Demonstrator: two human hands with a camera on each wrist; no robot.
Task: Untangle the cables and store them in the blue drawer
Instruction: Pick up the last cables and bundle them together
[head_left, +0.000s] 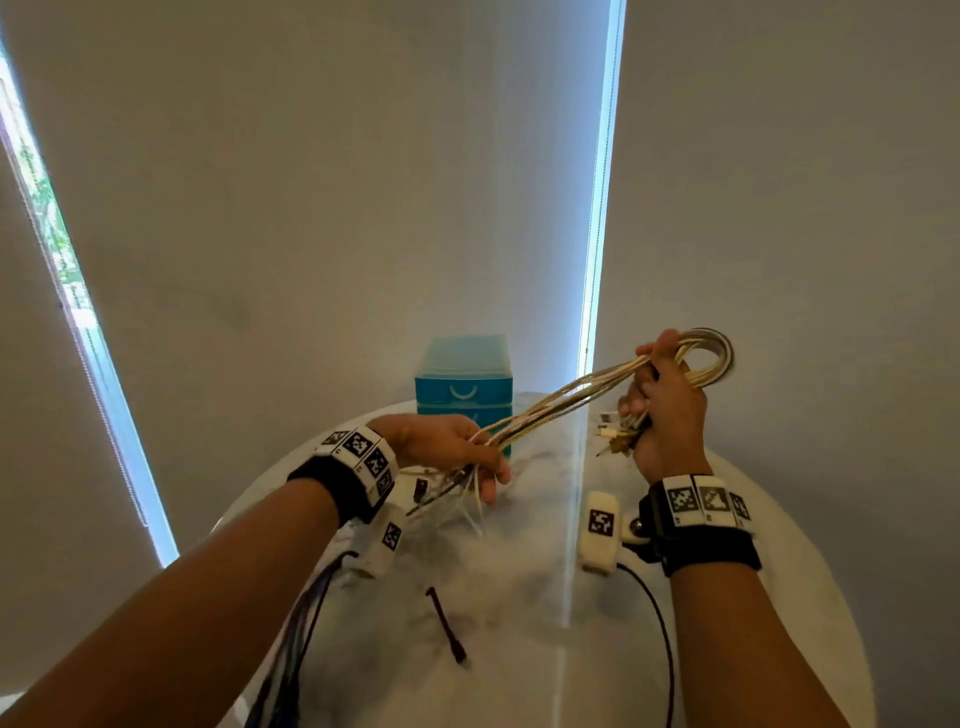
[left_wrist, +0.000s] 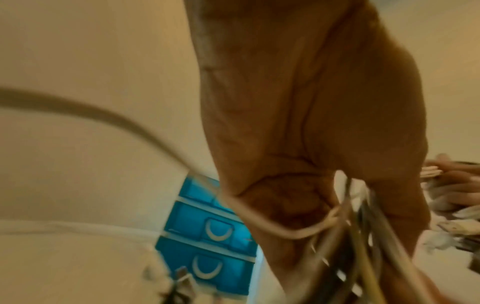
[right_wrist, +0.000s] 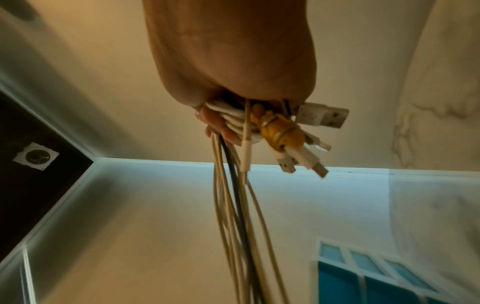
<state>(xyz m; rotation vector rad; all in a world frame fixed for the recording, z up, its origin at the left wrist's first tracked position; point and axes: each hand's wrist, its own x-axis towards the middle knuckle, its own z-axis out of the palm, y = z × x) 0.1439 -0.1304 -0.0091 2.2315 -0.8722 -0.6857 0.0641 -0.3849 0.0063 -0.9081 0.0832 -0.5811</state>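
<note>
A bundle of white and cream cables (head_left: 566, 397) stretches in the air between both hands above the round table. My right hand (head_left: 667, 402) grips the looped end, with the loop (head_left: 711, 358) sticking out above the fist and USB plugs (right_wrist: 320, 116) hanging below it. My left hand (head_left: 457, 449) holds the other end of the bundle (left_wrist: 345, 232), its loose tails drooping toward the table. The blue drawer unit (head_left: 464, 387) stands at the table's far edge behind the cables, its drawers (left_wrist: 207, 228) closed.
A short black cable (head_left: 445, 623) lies on the white marble table (head_left: 519, 597) near the front. Dark wires (head_left: 296, 639) run off my left wrist and one off my right wrist (head_left: 660, 634). Window blinds hang behind the table.
</note>
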